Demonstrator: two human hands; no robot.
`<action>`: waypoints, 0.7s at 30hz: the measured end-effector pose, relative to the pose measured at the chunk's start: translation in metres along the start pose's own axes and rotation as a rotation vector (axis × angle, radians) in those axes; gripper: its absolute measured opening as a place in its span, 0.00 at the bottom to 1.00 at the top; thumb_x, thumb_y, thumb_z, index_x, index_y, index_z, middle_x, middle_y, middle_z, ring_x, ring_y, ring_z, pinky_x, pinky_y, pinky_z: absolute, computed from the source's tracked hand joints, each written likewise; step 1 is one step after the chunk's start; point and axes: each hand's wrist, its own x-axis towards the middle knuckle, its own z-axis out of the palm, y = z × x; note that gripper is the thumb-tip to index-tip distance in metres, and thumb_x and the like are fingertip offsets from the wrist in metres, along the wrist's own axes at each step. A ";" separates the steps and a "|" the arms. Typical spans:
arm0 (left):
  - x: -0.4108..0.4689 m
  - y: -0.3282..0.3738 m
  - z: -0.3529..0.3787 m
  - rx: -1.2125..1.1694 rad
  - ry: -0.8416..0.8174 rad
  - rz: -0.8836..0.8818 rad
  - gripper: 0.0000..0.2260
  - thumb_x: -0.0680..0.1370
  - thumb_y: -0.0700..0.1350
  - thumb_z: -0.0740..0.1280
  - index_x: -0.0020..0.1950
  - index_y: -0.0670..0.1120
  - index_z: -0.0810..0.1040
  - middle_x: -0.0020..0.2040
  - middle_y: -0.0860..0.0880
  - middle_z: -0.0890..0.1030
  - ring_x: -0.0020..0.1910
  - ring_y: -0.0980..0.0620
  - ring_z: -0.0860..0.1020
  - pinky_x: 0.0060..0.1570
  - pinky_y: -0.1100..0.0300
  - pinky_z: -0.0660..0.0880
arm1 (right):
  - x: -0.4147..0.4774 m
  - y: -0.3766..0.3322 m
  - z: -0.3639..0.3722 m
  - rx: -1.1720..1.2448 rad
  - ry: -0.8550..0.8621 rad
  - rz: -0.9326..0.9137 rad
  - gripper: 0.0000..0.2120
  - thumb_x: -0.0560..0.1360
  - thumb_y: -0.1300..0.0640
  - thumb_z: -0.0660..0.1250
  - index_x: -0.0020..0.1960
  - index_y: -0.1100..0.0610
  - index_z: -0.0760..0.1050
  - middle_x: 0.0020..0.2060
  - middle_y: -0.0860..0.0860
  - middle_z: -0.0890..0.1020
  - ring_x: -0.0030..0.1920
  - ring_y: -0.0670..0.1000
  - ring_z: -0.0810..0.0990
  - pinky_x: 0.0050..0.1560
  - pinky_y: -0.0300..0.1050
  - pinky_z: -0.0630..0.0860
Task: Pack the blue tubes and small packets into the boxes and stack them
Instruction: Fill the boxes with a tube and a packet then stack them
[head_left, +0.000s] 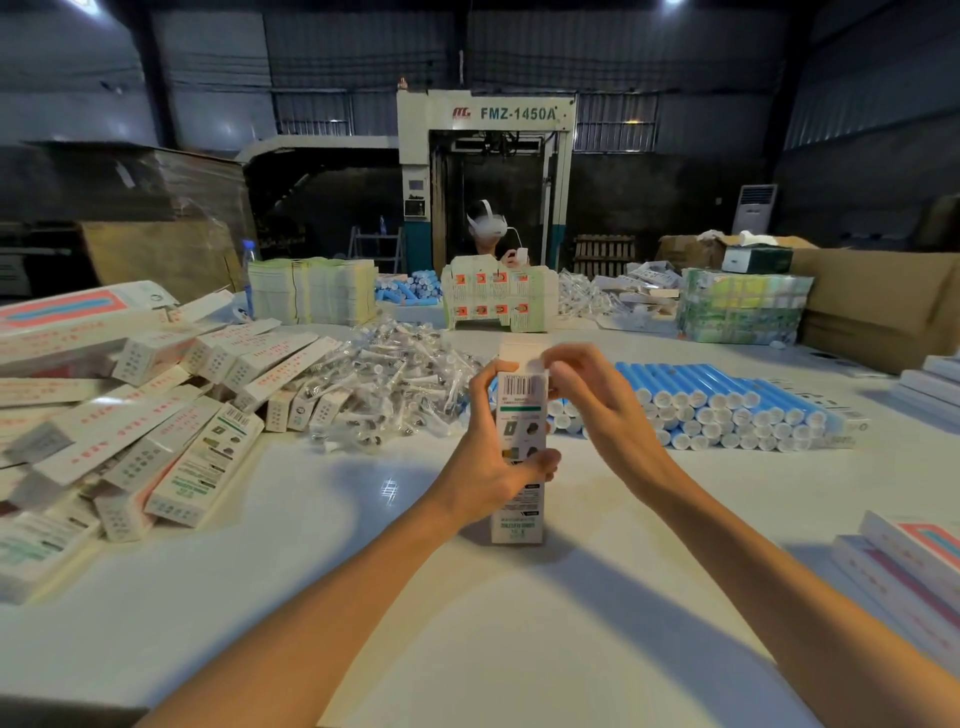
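The left hand (498, 460) is gripping the upright box (521, 410) around its middle, at the centre of the table (467, 634). The right hand (597, 402) is pinching the box's top flap. Blue tubes (727, 405) are lying just right, small packets (395, 384) left.

This is looking like a factory packing hall: a big machine (485, 111) lettered FMZ-1450A is standing at twelve o'clock, metal walls (675, 52) are rising behind it, cardboard cartons (878, 301) are sitting at two o'clock, and boxes (156, 415) are heaping on a long white table (415, 597) at nine o'clock.
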 end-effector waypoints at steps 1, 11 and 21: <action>0.000 0.000 0.000 0.024 0.005 0.007 0.43 0.76 0.34 0.77 0.75 0.65 0.55 0.61 0.57 0.80 0.58 0.50 0.84 0.58 0.47 0.84 | 0.005 -0.002 -0.003 0.013 0.025 0.006 0.09 0.86 0.50 0.62 0.64 0.53 0.71 0.57 0.46 0.85 0.56 0.50 0.84 0.52 0.45 0.82; -0.001 -0.001 -0.001 -0.023 0.052 -0.070 0.45 0.72 0.33 0.79 0.72 0.69 0.58 0.58 0.41 0.79 0.48 0.46 0.84 0.42 0.52 0.84 | 0.031 -0.009 -0.011 -0.448 -0.062 -0.116 0.13 0.82 0.59 0.67 0.52 0.40 0.71 0.44 0.38 0.83 0.48 0.38 0.84 0.44 0.35 0.83; -0.001 -0.001 -0.003 0.035 0.055 -0.044 0.49 0.70 0.29 0.77 0.72 0.70 0.58 0.60 0.46 0.78 0.48 0.52 0.85 0.41 0.58 0.83 | 0.023 -0.016 -0.016 0.009 -0.086 0.013 0.05 0.82 0.54 0.69 0.53 0.55 0.81 0.50 0.52 0.87 0.54 0.53 0.86 0.54 0.49 0.84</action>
